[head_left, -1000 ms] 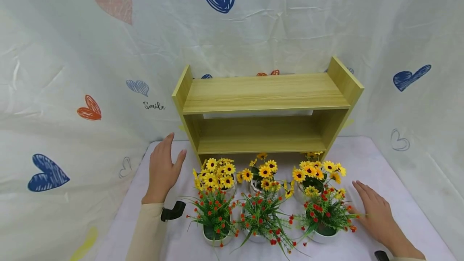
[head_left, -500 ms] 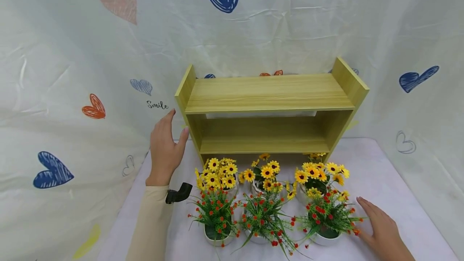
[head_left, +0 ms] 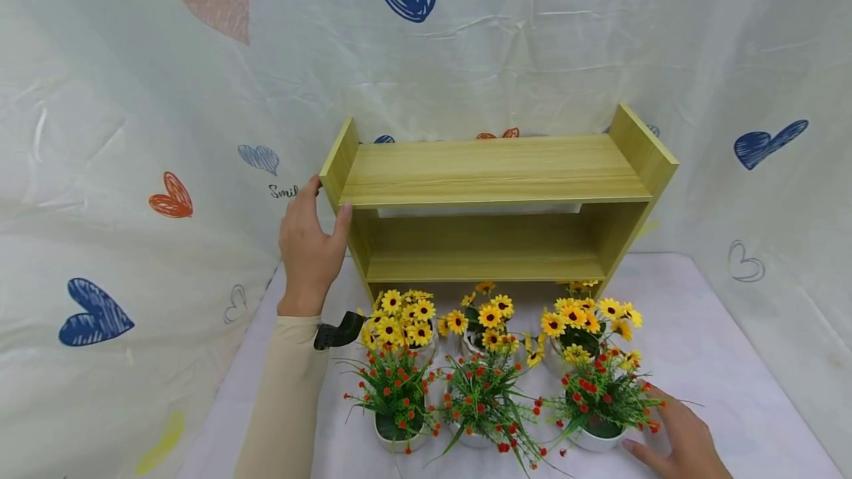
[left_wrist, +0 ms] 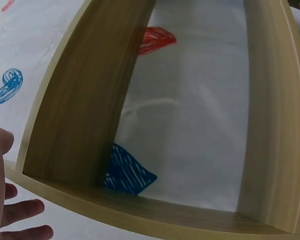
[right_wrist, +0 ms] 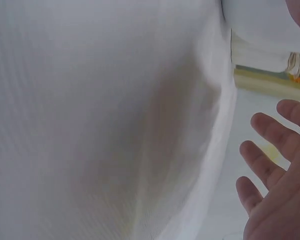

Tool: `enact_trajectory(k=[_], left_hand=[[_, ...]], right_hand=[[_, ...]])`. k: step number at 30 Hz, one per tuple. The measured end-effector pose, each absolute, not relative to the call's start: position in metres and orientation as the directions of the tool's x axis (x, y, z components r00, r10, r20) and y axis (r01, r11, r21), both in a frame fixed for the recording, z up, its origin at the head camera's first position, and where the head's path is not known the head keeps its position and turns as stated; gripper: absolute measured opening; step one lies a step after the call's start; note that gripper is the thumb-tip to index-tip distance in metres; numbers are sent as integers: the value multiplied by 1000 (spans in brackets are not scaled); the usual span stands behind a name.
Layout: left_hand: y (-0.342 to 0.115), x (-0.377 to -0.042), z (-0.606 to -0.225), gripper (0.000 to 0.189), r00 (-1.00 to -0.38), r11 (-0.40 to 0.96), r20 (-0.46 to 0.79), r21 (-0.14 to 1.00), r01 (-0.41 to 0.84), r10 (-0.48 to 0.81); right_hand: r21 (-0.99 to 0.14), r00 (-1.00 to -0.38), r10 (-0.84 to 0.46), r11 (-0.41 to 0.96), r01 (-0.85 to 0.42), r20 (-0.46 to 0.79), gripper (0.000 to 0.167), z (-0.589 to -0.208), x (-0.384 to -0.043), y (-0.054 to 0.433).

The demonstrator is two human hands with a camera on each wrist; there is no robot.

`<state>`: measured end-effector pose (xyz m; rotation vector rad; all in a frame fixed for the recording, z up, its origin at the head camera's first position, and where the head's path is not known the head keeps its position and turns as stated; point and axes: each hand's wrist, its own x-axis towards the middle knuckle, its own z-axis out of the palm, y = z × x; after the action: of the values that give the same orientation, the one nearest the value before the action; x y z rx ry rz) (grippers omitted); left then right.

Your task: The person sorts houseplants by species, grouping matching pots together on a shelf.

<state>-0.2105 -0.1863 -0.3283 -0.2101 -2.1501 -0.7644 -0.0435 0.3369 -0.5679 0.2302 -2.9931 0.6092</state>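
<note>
A pale wooden two-tier shelf (head_left: pixel 486 246) stands at the back of the table. My left hand (head_left: pixel 309 250) is raised beside its left side panel, thumb and fingers spread around the panel's edge; whether they touch is unclear. In the left wrist view, the fingers (left_wrist: pixel 22 212) are apart along the outside of the panel. My right hand (head_left: pixel 682 431) is low beside a white pot of red flowers (head_left: pixel 602 401), thumb near the pot, some fingertips behind the leaves. Its fingers (right_wrist: pixel 275 132) look spread and relaxed in the right wrist view.
In front of the shelf is a row of potted yellow flowers (head_left: pixel 393 320). Nearer me are more red-flowered pots (head_left: pixel 399 390). A white cloth (head_left: pixel 719 301) covers the table, and a heart-printed sheet (head_left: pixel 532 43) hangs behind.
My left hand has risen from the table to the shelf's upper left side. The right hand has moved lower and in towards the right red-flowered pot. The shelf and pots stay in place.
</note>
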Motion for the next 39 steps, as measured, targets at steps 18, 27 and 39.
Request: enact_trajectory(k=[18, 27, 39], left_hand=[[-174, -218, -312, 55, -686, 622, 708, 615, 485, -165], [-171, -219, -313, 48, -682, 582, 706, 641, 501, -190], [-177, -221, -312, 44, -659, 574, 718, 643, 506, -224]], right_hand=[[-393, -983, -131, 903, -171, 126, 93, -580, -25, 311], [-404, -991, -99, 906, -129, 94, 98, -574, -23, 301], [-479, -996, -42, 875, -73, 75, 108, -560, -34, 279]])
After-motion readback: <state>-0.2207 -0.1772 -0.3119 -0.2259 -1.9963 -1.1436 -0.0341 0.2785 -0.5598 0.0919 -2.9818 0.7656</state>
